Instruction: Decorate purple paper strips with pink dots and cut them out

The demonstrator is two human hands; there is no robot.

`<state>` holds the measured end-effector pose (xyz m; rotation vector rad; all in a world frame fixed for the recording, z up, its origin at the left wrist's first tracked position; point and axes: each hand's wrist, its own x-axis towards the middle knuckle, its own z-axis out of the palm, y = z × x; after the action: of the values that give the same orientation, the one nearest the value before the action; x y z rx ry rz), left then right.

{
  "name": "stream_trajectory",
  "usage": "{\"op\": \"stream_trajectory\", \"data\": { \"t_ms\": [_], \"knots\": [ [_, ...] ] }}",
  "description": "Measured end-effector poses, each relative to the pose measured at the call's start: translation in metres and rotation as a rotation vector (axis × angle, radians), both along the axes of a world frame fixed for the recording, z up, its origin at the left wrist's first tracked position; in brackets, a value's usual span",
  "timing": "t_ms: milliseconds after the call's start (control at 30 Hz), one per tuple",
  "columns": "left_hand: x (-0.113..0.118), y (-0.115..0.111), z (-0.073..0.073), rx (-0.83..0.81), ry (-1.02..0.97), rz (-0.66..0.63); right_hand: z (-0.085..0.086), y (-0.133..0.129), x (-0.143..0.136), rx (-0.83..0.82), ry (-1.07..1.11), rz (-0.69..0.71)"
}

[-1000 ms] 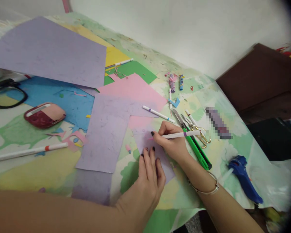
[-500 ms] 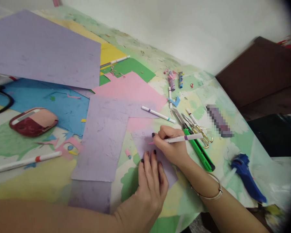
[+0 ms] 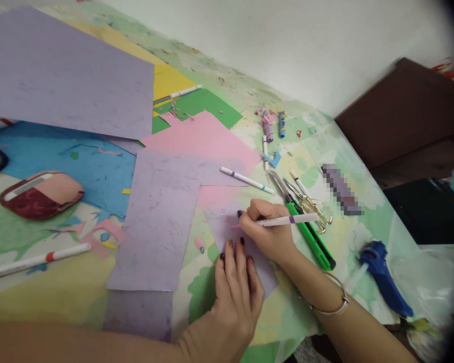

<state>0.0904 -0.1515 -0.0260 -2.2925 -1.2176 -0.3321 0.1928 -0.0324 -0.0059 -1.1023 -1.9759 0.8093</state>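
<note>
My right hand [image 3: 268, 228] is closed around a white marker [image 3: 304, 218], whose pink tip points at a small purple paper [image 3: 217, 222]. Fingers nearly straight, my left hand [image 3: 236, 297] lies flat on the lower part of that paper. Left of it, an L-shaped purple sheet [image 3: 155, 217] overlaps a pink sheet [image 3: 208, 133]. Another white marker [image 3: 245, 180] rests across the purple sheet's right end. Beside my right hand are a green box cutter [image 3: 312, 242] with its blade out and gold-handled scissors [image 3: 310, 204].
A blue glue gun [image 3: 386, 277] lies near the table's right edge. At the left are a maroon and pink case [image 3: 41, 195], a blue sheet [image 3: 91, 161] and a large purple sheet [image 3: 68, 75]. Two small decorated rolls [image 3: 267, 126] stand out at the back.
The marker's tip has shifted slightly down on the small paper. The view has moved a little, so the objects at the left appear further left. My left hand holds its place on the paper.
</note>
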Motion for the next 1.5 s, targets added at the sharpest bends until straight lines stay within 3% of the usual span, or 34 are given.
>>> {"op": "stream_trajectory", "data": {
  "t_ms": [1500],
  "knots": [
    [-0.0047, 0.0012, 0.0061, -0.027, 0.044, -0.019, 0.0006, 0.0004, 0.0023, 0.035, -0.052, 0.039]
  ]
}}
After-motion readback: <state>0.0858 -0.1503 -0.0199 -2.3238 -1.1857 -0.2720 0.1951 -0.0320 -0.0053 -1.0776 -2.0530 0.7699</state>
